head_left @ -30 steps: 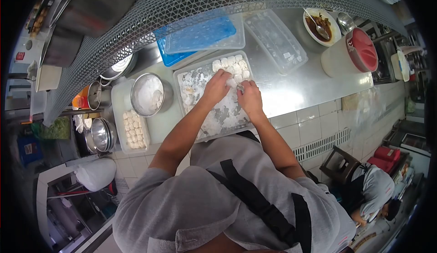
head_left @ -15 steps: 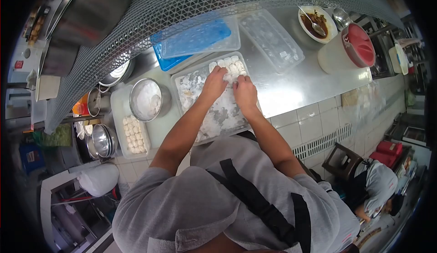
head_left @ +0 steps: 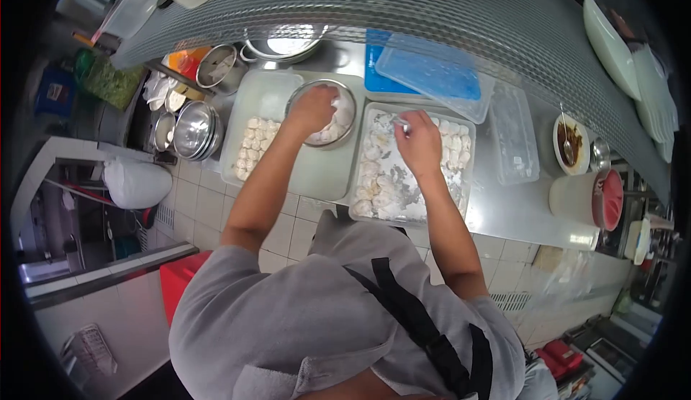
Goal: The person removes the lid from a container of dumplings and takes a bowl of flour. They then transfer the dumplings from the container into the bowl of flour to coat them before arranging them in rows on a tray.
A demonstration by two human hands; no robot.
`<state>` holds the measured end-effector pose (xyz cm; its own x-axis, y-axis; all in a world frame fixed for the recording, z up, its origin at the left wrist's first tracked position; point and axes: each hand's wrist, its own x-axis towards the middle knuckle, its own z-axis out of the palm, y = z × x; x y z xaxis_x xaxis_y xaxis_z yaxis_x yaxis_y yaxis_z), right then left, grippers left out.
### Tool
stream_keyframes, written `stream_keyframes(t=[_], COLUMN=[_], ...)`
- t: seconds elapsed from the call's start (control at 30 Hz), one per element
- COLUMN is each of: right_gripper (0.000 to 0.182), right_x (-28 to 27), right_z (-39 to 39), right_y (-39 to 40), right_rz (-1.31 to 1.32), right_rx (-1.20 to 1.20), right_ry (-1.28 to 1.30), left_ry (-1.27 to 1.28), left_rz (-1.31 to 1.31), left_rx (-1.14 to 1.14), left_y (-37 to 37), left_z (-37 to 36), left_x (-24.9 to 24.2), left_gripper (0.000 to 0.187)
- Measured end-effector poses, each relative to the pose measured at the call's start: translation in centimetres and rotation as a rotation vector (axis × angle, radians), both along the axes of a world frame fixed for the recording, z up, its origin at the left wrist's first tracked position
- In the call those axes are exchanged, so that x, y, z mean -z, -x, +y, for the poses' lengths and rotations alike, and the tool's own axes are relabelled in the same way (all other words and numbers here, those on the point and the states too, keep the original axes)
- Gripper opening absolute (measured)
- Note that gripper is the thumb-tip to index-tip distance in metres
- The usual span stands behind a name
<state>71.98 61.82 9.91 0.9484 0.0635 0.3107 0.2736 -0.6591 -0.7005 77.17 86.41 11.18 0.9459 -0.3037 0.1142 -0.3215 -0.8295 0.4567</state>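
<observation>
My left hand reaches into a round metal bowl of white flour-like powder, its fingers bent at the powder and partly hidden. White pieces seem to lie in the powder, too blurred to name. My right hand is above a floured tray, fingers curled together with white at the tips; what they hold is not clear. Rounded white dough-like pieces line the tray's right side, and more lie along its left. Smaller pale pieces sit in rows in the plastic tray under the bowl.
Behind the tray lie a blue lid and clear lids. A plate of brown food with a spoon and a white tub stand at right. Stacked metal bowls are at left. A mesh shelf overhangs the counter.
My view has turned left. My left hand has moved from the floured tray to the metal bowl. My right hand has shifted left over the tray, off the white pieces.
</observation>
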Motion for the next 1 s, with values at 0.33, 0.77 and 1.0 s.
stream_keyframes(t=[0.33, 0.77, 1.0], right_gripper=[0.012, 0.014, 0.013], right_x=[0.0, 2.2, 2.3], right_z=[10.5, 15.1, 15.4], right_y=[-5.8, -6.0, -5.3], right_rz=[-0.095, -0.066, 0.037], right_rx=[-0.471, -0.438, -0.410], right_ry=[0.663, 1.124, 1.079], left_ry=[-0.354, 0.345, 0.371], left_rz=[0.336, 0.016, -0.159], left_rx=[-0.093, -0.287, -0.226], left_y=[1.0, 4.2, 4.5], left_z=[1.5, 5.3, 6.5], left_x=[4.5, 1.2, 1.7], left_gripper=[0.034, 0.032, 0.039])
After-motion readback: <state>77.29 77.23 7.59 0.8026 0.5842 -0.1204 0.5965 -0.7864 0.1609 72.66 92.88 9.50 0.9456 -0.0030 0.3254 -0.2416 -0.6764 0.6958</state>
